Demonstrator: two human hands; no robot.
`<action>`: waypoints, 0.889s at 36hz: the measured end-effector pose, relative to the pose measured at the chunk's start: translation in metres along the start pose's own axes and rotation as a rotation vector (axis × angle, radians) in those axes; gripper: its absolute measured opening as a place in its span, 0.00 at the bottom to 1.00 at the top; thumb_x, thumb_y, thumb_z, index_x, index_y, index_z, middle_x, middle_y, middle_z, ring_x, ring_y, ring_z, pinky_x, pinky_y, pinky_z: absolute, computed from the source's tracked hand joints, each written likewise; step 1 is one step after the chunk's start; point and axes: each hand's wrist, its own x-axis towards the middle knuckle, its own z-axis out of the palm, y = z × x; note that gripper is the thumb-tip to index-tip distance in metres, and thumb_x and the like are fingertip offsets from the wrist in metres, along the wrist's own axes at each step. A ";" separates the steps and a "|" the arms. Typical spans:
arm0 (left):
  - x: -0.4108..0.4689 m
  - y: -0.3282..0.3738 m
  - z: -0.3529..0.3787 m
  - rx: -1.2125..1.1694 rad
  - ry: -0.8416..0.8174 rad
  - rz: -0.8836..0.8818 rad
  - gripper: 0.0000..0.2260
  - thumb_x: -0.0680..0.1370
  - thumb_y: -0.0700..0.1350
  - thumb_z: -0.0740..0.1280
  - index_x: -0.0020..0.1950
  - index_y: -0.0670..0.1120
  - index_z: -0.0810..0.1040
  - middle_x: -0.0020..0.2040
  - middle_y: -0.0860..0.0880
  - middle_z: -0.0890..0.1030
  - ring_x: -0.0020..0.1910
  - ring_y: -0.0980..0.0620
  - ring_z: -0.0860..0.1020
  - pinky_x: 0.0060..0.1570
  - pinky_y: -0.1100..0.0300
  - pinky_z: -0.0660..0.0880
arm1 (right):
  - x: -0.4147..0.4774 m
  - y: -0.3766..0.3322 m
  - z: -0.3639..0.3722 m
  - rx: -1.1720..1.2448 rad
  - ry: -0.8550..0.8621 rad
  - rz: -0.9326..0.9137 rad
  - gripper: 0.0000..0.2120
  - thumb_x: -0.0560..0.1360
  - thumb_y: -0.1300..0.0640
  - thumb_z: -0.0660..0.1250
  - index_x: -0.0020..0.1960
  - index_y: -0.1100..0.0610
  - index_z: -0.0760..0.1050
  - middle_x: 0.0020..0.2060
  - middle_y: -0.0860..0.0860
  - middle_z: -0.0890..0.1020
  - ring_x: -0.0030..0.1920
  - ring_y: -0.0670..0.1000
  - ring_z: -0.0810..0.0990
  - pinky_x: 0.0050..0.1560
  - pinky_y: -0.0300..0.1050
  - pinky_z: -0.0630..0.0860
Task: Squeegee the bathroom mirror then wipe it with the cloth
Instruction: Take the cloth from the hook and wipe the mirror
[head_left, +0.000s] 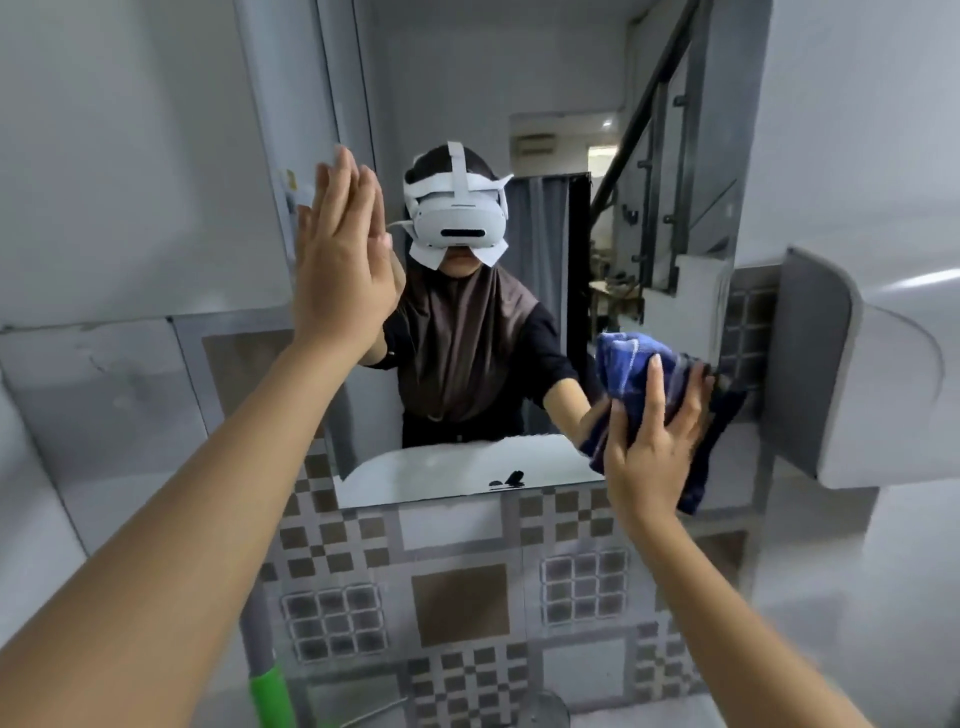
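The mirror (519, 78) lies under the fingers of both my hands. The blue cloth (675, 374) is bunched beneath my right hand (649, 452), whose fingers are spread straight to press it against the lower right glass. My left hand (337, 280) rests flat against the mirror's left edge, fingers straight and together, likely bracing me while I wipe.

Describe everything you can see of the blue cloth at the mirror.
The cloth is dark blue with paler stripes and looks like soft towelling. It is bunched up against the lower right part of the mirror. The right hand presses it there with straight, spread fingers, and a loose end hangs below that hand.
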 end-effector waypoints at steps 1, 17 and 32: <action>0.000 -0.001 0.000 -0.005 -0.002 0.005 0.23 0.78 0.39 0.57 0.73 0.42 0.59 0.76 0.44 0.56 0.75 0.46 0.52 0.74 0.48 0.50 | -0.009 -0.007 0.006 0.050 0.033 0.101 0.25 0.79 0.50 0.57 0.73 0.50 0.56 0.74 0.62 0.54 0.75 0.60 0.50 0.70 0.63 0.57; -0.044 -0.027 -0.021 -0.043 -0.216 0.155 0.24 0.78 0.38 0.63 0.73 0.39 0.61 0.76 0.43 0.56 0.75 0.49 0.52 0.69 0.51 0.65 | -0.117 -0.157 0.077 0.315 0.068 0.360 0.27 0.78 0.52 0.62 0.73 0.55 0.58 0.74 0.64 0.52 0.75 0.63 0.47 0.72 0.61 0.51; -0.156 -0.065 -0.073 -0.336 -0.330 -0.353 0.05 0.77 0.43 0.65 0.48 0.45 0.80 0.42 0.54 0.80 0.40 0.65 0.77 0.41 0.74 0.71 | -0.169 -0.235 0.097 0.387 -0.106 0.164 0.26 0.75 0.55 0.67 0.71 0.52 0.64 0.73 0.61 0.51 0.75 0.61 0.46 0.73 0.53 0.44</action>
